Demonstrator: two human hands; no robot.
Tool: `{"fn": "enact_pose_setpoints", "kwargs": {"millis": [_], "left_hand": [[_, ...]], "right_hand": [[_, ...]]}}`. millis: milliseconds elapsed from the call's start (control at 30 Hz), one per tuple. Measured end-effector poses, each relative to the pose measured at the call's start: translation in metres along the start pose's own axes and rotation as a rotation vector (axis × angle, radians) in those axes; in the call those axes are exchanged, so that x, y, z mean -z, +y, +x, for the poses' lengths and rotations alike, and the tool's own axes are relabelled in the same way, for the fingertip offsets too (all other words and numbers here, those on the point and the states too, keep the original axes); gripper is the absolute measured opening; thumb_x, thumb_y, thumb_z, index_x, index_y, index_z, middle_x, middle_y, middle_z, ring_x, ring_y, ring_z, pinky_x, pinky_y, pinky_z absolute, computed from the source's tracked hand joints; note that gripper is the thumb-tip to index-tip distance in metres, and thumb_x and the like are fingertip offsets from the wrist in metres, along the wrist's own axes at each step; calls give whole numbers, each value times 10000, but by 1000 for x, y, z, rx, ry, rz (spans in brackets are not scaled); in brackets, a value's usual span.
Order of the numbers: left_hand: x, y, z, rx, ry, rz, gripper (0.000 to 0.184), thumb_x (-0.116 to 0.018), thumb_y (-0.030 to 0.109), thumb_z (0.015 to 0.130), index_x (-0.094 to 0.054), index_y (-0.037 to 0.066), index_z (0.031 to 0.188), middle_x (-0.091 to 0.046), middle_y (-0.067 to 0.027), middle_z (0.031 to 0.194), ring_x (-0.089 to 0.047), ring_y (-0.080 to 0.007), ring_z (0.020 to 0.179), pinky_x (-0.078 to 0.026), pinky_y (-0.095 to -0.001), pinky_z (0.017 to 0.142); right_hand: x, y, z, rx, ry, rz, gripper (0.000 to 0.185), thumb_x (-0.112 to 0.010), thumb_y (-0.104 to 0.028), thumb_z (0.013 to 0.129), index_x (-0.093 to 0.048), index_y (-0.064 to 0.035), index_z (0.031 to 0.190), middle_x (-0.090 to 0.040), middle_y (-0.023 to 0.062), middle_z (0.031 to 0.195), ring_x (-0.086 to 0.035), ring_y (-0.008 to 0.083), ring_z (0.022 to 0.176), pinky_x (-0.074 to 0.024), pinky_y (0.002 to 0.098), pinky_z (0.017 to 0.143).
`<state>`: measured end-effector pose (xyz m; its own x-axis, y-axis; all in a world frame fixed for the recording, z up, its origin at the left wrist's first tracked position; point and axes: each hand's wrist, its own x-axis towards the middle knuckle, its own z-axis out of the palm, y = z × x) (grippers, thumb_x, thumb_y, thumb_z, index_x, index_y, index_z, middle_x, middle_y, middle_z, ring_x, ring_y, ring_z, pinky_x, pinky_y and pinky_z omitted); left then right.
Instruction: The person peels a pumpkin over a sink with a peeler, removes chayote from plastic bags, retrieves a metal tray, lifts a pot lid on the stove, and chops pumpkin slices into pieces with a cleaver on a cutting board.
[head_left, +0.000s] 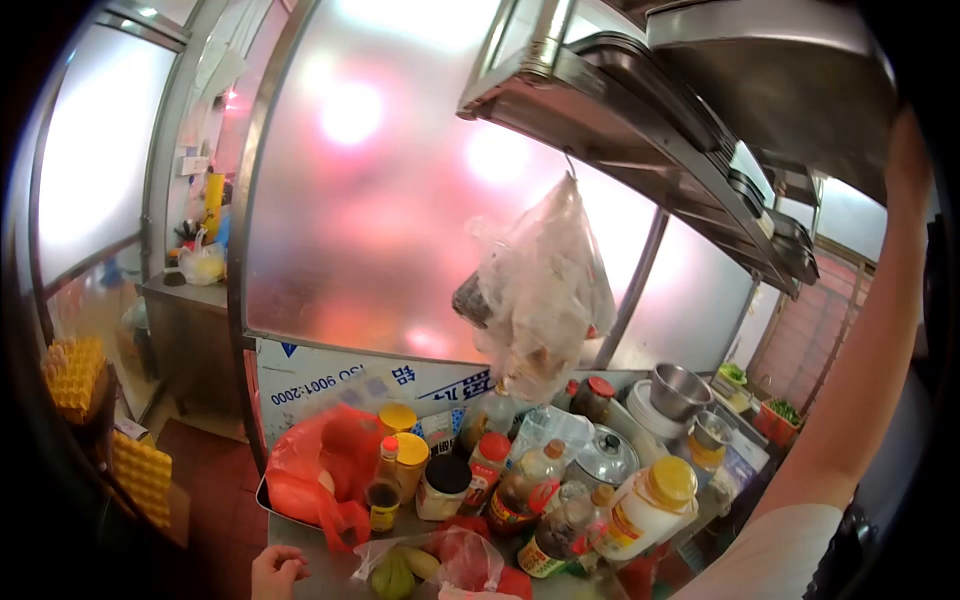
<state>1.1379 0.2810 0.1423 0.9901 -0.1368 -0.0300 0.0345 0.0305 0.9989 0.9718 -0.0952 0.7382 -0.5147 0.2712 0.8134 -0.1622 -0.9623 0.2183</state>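
My left hand (279,573) is at the bottom edge, left of a clear bag with green vegetables (398,572); its fingers are curled, and what they hold, if anything, is too small to tell. My right arm reaches up along the right side to a large metal pan (780,75) on the overhead shelf; the right hand (907,135) is mostly lost in the dark edge, its fingers hidden. Beside the left hand lies a red plastic bag (340,455) on a tray. Next to it stands a small sauce bottle (384,492).
Bottles and jars crowd the counter, among them a yellow-lidded container (650,505) and a lidded pot (605,458). A stuffed clear bag (545,290) hangs from the metal shelf (620,150). Metal bowls (681,390) stand behind. Yellow egg trays (140,475) are at the left.
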Motion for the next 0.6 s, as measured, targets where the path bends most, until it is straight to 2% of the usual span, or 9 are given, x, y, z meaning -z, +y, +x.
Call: {"fn": "enact_pose_setpoints", "kwargs": {"millis": [167, 233, 267, 300, 367, 433, 467, 533, 600], "left_hand": [[-16, 39, -17, -11, -154, -106, 221, -496, 122, 849, -575, 14, 1025, -593, -67, 878, -568, -148, 765, -468, -259, 725], [-31, 40, -16, 68, -296, -267, 210, -503, 114, 846, -564, 12, 1019, -608, -92, 885, -596, -181, 774, -489, -306, 722], [-40, 39, -14, 120, -361, -347, 205, -507, 111, 845, -558, 10, 1016, -616, -105, 889, -611, -197, 779, -500, -329, 721], [-56, 40, -17, 140, -459, -365, 284, -534, 177, 838, -542, 0, 1061, -619, -138, 911, -614, -238, 824, -497, -367, 754], [-96, 55, -30, 232, -656, -359, 452, -545, 310, 842, -481, 3, 1168, -603, -185, 996, -596, -292, 933, -470, -425, 829], [-144, 67, -37, 406, -860, -434, 529, -500, 384, 870, -398, 38, 1256, -532, -195, 1145, -526, -295, 1065, -417, -436, 902], [-166, 68, -41, 514, -949, -536, 528, -471, 391, 887, -359, 60, 1282, -480, -193, 1232, -478, -283, 1134, -389, -427, 933], [-205, 82, -61, 602, -961, -794, 575, -475, 450, 869, -341, 74, 1283, -443, -172, 1265, -443, -286, 1161, -374, -440, 944], [-236, 92, -72, 607, -968, -933, 526, -480, 421, 868, -366, 74, 1246, -458, -151, 1232, -462, -284, 1119, -390, -441, 918]], "right_hand": [[126, -9, -78, 92, -36, 44, 372, -417, -365, 909, -531, -12, 943, -560, 147, 913, -538, 236, 803, -437, 341, 683], [172, -7, -125, 86, -107, 49, 386, -401, -360, 915, -539, -1, 885, -558, 151, 871, -538, 243, 758, -435, 349, 659], [195, 2, -157, 134, -177, 5, 377, -405, -350, 916, -538, 2, 934, -557, 169, 928, -533, 278, 834, -427, 378, 764], [217, 11, -185, 179, -257, -31, 374, -409, -340, 918, -537, 5, 983, -555, 187, 986, -529, 313, 911, -419, 407, 869], [244, -7, -234, 18, -323, 97, 399, -340, -391, 926, -503, -34, 853, -520, 133, 886, -485, 294, 851, -382, 459, 885], [276, -19, -261, 93, -496, 26, 415, -274, -393, 931, -457, -74, 739, -478, 91, 815, -476, 276, 836, -365, 491, 895], [290, -27, -272, 53, -559, 44, 392, -284, -378, 921, -446, -90, 711, -463, 80, 796, -470, 263, 823, -361, 490, 901], [319, -34, -288, 15, -688, 70, 356, -337, -371, 880, -466, -137, 645, -450, 38, 759, -461, 234, 793, -365, 467, 886], [343, -38, -293, 24, -826, 193, 324, -375, -371, 857, -494, -159, 643, -456, 18, 747, -460, 219, 787, -369, 458, 863]]}}
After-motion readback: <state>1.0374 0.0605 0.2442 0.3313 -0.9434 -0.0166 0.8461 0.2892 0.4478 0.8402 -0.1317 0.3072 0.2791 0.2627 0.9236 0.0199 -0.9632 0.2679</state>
